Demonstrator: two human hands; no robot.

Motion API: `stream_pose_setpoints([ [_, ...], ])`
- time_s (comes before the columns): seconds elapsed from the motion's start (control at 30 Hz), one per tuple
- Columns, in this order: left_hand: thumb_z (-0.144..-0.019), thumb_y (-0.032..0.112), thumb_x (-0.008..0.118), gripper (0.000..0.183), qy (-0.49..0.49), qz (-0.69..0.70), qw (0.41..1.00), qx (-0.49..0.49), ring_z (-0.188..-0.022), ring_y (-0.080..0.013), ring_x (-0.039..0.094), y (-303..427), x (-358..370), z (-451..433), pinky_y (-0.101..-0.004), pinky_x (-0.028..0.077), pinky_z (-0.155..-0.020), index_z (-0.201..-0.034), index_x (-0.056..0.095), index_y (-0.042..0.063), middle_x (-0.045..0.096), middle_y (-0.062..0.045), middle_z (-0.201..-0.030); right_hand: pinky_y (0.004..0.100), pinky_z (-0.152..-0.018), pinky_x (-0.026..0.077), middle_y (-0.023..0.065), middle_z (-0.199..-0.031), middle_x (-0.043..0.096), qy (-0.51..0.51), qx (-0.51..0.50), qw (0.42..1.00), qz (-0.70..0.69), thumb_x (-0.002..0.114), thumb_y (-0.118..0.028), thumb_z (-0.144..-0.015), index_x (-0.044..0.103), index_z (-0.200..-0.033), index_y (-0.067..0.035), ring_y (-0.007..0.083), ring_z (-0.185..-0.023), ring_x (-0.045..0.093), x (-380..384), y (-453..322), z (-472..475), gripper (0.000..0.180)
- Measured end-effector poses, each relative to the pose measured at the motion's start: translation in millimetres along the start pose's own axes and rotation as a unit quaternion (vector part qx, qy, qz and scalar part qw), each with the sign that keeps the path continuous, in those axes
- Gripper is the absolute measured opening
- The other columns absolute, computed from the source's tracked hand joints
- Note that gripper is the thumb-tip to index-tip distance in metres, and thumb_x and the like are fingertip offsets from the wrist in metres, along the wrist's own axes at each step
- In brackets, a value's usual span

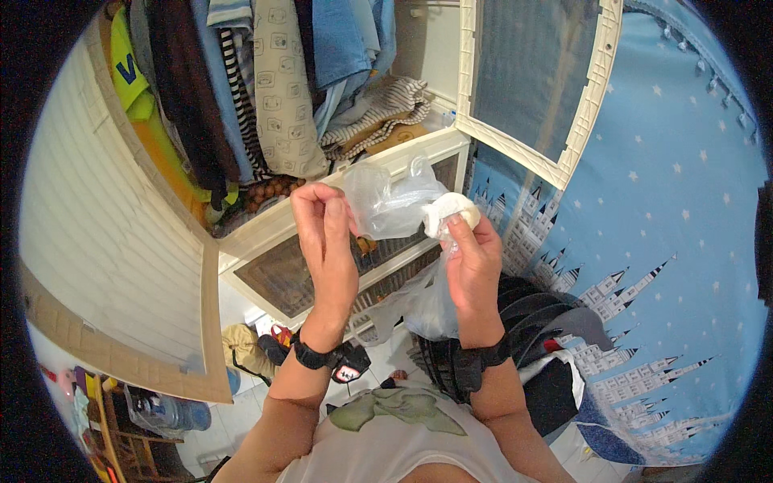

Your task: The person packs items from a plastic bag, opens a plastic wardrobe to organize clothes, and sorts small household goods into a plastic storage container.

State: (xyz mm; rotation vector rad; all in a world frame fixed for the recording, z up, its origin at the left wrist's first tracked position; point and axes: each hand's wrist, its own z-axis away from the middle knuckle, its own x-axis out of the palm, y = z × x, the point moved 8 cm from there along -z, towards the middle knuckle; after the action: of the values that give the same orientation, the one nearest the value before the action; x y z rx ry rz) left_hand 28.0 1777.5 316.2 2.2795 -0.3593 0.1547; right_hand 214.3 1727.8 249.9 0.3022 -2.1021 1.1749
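Observation:
My left hand point(329, 241) pinches the left edge of a translucent plastic bag point(389, 202), its fingertips bent against the film. In my right hand point(474, 259) is a small bundled white cloth item point(450, 214), gripped between thumb and fingers at the bag's right end. More clear plastic point(432, 302) hangs down below the right hand. Both hands are raised in front of an open cream wardrobe, and each wrist wears a black band. What the white bundle is exactly cannot be told.
Clothes point(284, 90) hang in the wardrobe above folded striped fabric point(392, 115). One open door point(121, 229) stands at left, another mesh-panelled door point(531, 72) at upper right. A blue castle-print curtain point(664, 181) hangs at right. Bags and a water bottle point(181, 413) are lower left.

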Motion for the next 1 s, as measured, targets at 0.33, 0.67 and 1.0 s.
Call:
stream_pose_setpoints([
  [0.33,-0.082,0.006,0.07,0.042,-0.085,0.085,0.963,-0.243,-0.085,-0.0073,0.057,-44.5,14.2,9.9,-0.0217,0.048,-0.062,-0.116,0.047,0.003,0.06,-0.006,-0.103,0.0293,-0.087,0.046,0.0104,-0.105,0.063,0.061,-0.045,0.997,0.021,0.058,-0.001,-0.087,0.06,-0.109,0.005,0.0162,-0.096,0.06,-7.7,-0.5,2.9,0.022],
  [0.67,-0.08,-0.001,0.067,0.038,-0.239,-0.106,0.952,-0.159,-0.074,-0.006,0.056,-17.2,-0.8,8.4,-0.0215,0.046,-0.062,-0.116,0.052,0.0,0.063,-0.001,-0.092,0.0233,-0.071,0.046,0.0062,-0.088,0.067,0.054,-0.035,0.991,0.117,0.064,-0.006,-0.082,0.067,-0.094,0.005,0.011,-0.076,0.061,-17.7,-3.2,-0.4,0.016],
  [1.0,-0.086,0.004,0.063,0.025,-0.211,-0.222,0.945,-0.119,-0.07,-0.0045,0.047,-3.0,-31.7,33.3,-0.0195,0.04,-0.064,-0.11,0.057,0.002,0.056,0.004,-0.08,0.0316,-0.079,0.05,0.0121,-0.101,0.065,0.041,0.142,0.982,-0.114,0.06,-0.004,-0.084,0.06,-0.107,0.007,0.0202,-0.09,0.064,-14.3,35.2,17.3,0.025],
])
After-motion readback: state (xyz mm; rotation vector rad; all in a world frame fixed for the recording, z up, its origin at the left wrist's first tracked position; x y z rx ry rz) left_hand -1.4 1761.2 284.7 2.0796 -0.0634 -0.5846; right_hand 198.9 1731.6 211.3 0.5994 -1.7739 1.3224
